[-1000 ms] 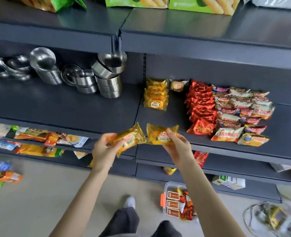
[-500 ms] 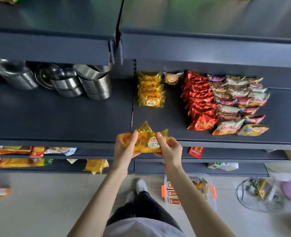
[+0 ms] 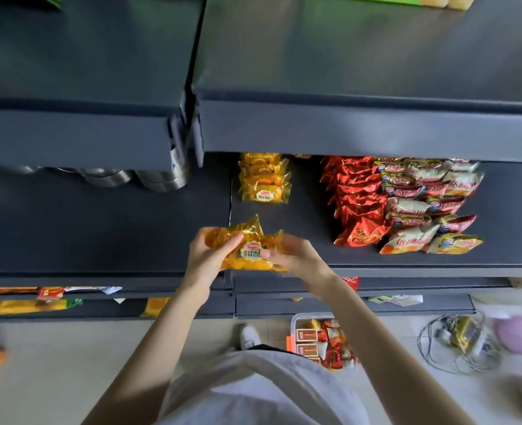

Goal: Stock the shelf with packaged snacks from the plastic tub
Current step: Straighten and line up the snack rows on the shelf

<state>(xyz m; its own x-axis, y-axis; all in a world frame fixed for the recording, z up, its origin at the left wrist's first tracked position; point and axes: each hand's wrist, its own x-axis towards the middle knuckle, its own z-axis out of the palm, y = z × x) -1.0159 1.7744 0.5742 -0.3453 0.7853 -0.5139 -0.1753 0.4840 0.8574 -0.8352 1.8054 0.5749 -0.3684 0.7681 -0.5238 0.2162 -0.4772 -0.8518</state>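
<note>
Two bays of the shelf [image 3: 100,228] meet at a seam directly behind the hands. The left bay lies mostly bare, with steel bowls [image 3: 149,177] at the back under the upper shelf [image 3: 345,130], whose lip overhangs the back rows. On the right bay, bare surface shows between the yellow stack [image 3: 264,182] and the red packets [image 3: 357,207], and between that stack and the front edge. Mixed white packets [image 3: 422,207] lie just right of the red ones, touching them.

The held yellow packets [image 3: 247,250] are bunched together over the front edge at the seam, apart from the stack. The left hand [image 3: 207,259] grips their left end, fingers curled round the wrapper. The right hand [image 3: 296,256] pinches the right end.

The plastic tub [image 3: 296,317] stands on the floor [image 3: 69,363] below, near a white shoe [image 3: 249,337], with snacks inside.
</note>
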